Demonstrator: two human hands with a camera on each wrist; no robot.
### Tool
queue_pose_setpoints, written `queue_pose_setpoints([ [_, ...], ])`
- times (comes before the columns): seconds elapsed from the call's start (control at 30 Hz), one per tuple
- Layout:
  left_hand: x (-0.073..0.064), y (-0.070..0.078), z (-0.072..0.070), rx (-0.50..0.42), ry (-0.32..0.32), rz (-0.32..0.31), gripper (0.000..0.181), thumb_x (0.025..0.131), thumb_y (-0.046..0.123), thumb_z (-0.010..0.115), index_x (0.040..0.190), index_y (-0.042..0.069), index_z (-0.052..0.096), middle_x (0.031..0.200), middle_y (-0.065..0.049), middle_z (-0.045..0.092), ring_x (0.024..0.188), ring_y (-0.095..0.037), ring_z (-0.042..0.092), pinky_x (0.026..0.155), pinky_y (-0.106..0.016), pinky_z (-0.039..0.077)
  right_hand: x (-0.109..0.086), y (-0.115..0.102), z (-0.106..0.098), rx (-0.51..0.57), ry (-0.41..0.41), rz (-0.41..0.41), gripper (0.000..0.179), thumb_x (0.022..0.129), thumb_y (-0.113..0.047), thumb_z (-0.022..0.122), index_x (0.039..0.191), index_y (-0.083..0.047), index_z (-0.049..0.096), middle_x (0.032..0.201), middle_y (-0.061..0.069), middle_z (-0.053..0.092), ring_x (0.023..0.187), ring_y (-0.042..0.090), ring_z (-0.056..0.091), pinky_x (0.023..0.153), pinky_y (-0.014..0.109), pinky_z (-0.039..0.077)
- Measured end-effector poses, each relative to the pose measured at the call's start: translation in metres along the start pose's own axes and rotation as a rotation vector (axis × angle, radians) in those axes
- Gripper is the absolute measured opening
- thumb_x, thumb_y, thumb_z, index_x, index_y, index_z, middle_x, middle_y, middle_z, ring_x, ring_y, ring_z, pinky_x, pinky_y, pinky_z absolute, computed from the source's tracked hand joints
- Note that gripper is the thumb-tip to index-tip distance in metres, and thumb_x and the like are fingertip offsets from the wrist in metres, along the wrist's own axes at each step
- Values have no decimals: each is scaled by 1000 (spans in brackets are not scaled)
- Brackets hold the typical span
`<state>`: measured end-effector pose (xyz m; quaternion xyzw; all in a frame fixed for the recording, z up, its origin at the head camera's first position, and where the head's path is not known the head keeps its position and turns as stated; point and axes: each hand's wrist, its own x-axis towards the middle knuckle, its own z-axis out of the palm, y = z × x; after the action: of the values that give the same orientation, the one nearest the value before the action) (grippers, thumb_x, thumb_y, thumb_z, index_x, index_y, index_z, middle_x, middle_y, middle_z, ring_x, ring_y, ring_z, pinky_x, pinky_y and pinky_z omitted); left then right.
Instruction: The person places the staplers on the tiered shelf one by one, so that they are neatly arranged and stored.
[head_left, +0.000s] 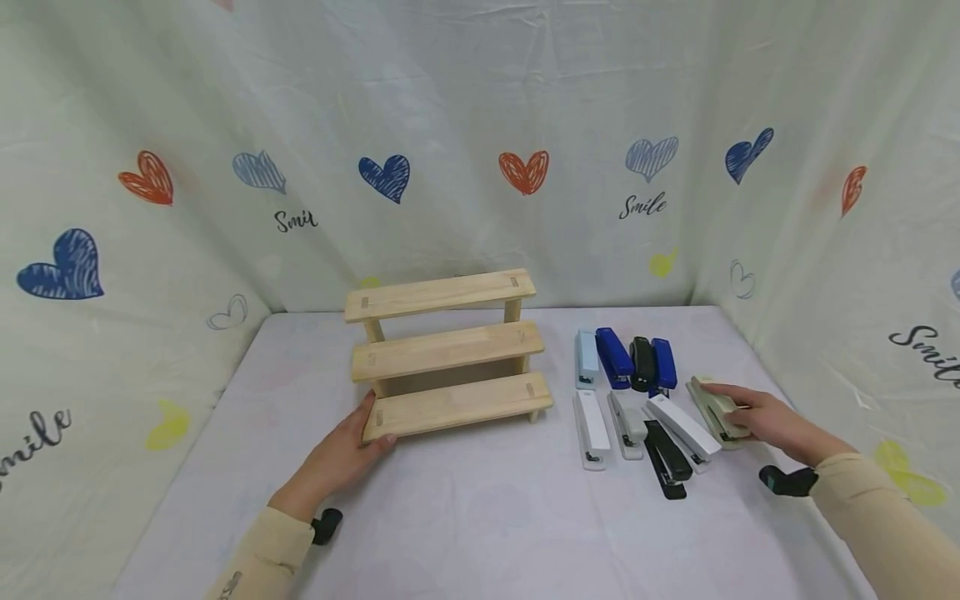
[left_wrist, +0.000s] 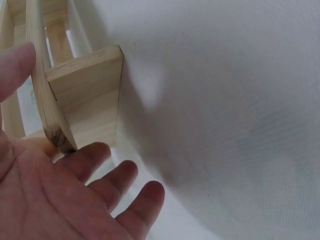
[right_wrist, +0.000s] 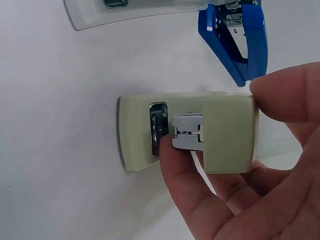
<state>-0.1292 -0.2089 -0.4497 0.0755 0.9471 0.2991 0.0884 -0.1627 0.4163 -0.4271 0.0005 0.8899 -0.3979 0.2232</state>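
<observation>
A three-tier wooden shelf rack [head_left: 450, 350] stands at the table's middle. My left hand [head_left: 341, 454] pinches the left end of its lowest board, thumb on top, as the left wrist view shows with the board's rounded end [left_wrist: 52, 125] between thumb and index finger; the other fingers spread below. At the right, my right hand [head_left: 772, 421] grips a pale green stapler [head_left: 708, 404]. In the right wrist view its head [right_wrist: 227, 135] sits between thumb and fingers, one fingertip near the metal anvil plate [right_wrist: 159, 130]. Its base lies close over the cloth.
Left of the green stapler lie other staplers in two rough rows: light blue [head_left: 587, 358], two blue [head_left: 615, 358] and a black one [head_left: 642, 364] behind; white ones [head_left: 592, 429], a greyish one [head_left: 627, 425] and another black one [head_left: 667, 454] in front. Printed curtains [head_left: 450, 233] surround the table.
</observation>
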Motion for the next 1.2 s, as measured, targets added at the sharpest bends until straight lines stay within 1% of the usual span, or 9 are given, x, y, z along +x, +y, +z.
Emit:
queue_pose_setpoints([
  [0.1,0,0,1,1,2,-1,88,101,44,57,157,-6,11,157,-31,23,141,-48,27,111,-60,27,1,0,-1,19,-12,18,60,98,-5,48,155,-2,28,150,41,12,122,53,33,88,52,51],
  [0.23,0,0,1,6,18,13,88,100,43,58,156,-8,13,157,-32,21,142,-48,24,111,-61,26,1,2,-3,33,-29,19,61,99,-6,50,155,-3,28,149,42,12,123,53,33,89,55,50],
  [0.33,-1,0,1,6,30,18,88,100,42,60,155,-9,15,158,-32,19,143,-48,21,112,-61,24,2,4,-5,51,-41,12,61,99,-7,51,155,-3,28,150,43,10,123,51,34,89,53,50],
  [0.4,0,-1,1,8,37,17,88,99,42,60,155,-9,16,158,-32,20,143,-48,22,112,-61,25,2,5,-6,66,-47,11,61,100,-8,52,155,-3,28,150,43,9,122,51,34,89,51,50],
  [0.53,0,-1,2,-1,29,6,88,99,42,60,156,-8,15,158,-30,20,143,-48,24,111,-61,25,3,9,-7,119,-62,16,62,100,-9,54,155,-3,27,151,43,6,123,50,32,90,51,49],
  [0.73,-1,1,0,-12,6,-3,88,100,42,59,156,-8,13,159,-29,18,143,-47,23,112,-60,25,3,11,-9,193,-86,35,62,100,-8,53,156,-3,25,153,40,2,124,50,30,95,56,47],
  [0.9,-1,1,-1,-9,10,7,87,100,40,60,156,-8,13,159,-29,19,143,-47,23,112,-60,25,3,11,-9,202,-88,36,62,100,-8,54,155,-3,25,154,39,1,125,50,29,96,56,45],
  [1.07,-1,2,-1,-13,11,14,88,100,40,60,155,-9,13,159,-30,19,143,-47,24,112,-60,25,3,12,-9,196,-79,31,63,100,-8,54,155,-2,26,155,37,4,125,47,30,95,51,44],
  [1.2,-1,2,0,-19,16,19,87,100,39,60,155,-9,13,158,-30,19,142,-48,24,112,-60,25,3,13,-9,207,-74,26,62,100,-8,55,155,-2,27,155,36,5,124,46,31,95,51,44],
])
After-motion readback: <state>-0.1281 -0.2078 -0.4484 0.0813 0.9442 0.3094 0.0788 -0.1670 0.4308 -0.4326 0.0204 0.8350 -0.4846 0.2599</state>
